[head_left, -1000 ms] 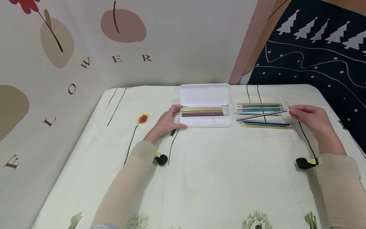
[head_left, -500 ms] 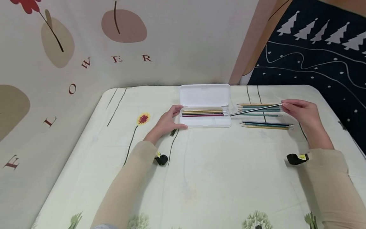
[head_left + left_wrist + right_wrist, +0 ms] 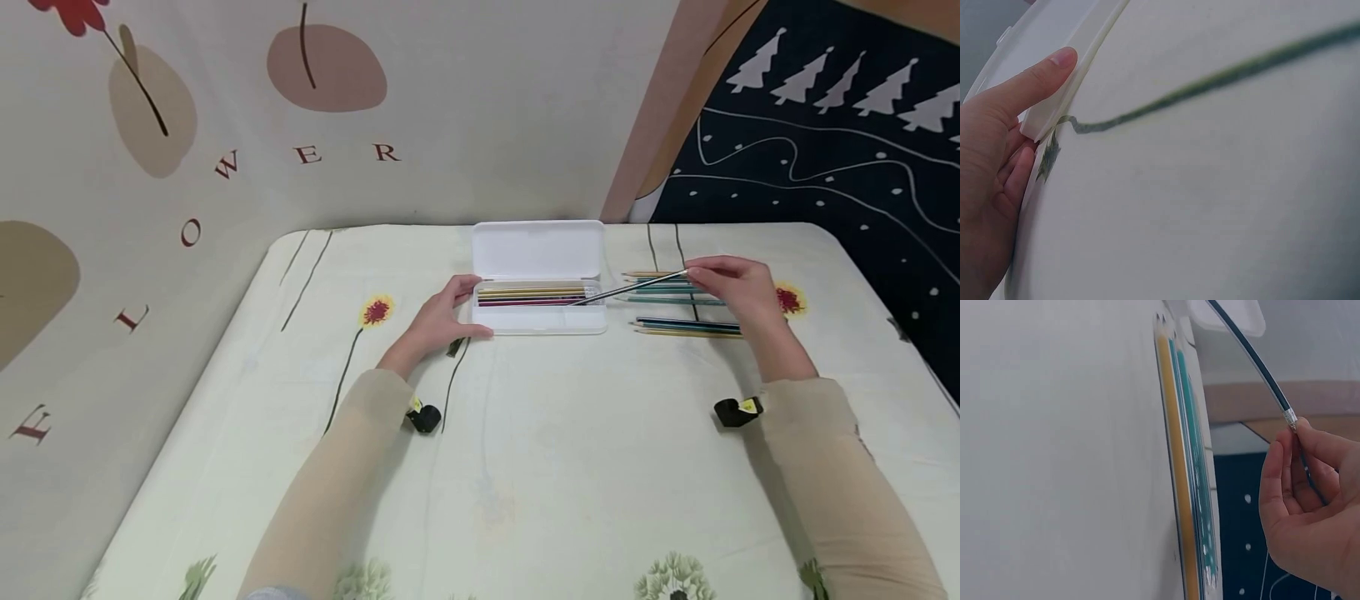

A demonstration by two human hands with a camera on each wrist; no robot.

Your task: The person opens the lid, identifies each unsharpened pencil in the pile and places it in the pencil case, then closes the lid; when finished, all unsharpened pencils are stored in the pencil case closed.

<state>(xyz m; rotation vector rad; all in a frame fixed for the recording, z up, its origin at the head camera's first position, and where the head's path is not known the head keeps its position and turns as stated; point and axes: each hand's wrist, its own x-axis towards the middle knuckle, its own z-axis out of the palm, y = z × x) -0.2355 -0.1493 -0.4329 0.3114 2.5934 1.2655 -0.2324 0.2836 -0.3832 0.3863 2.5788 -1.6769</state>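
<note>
A white pencil case point(image 3: 525, 321) lies with its lid point(image 3: 537, 250) folded back. Several gold and dark red pencils point(image 3: 528, 297) rest inside along the back. My left hand point(image 3: 431, 323) holds the case's left end, thumb at the front edge and fingers at the back; in the left wrist view the thumb presses the case point(image 3: 1082, 62) while other fingers sit beneath. Between thumb and fingertips, my right hand point(image 3: 738, 292) pinches a dark pencil point(image 3: 1250, 353) by its eraser end. That pencil slants down to the left, its tip over the open case.
Right of the case lie loose pencils: a back group of gold and teal ones point(image 3: 660, 290), partly behind the right hand, and a front group of dark and gold ones point(image 3: 686, 327). A flower-printed cloth point(image 3: 555, 450) covers the table, with a curtain point(image 3: 480, 108) behind.
My right hand has moved left with the pencil, bringing its tip from above the loose pencils to over the case. The left hand has stayed on the case.
</note>
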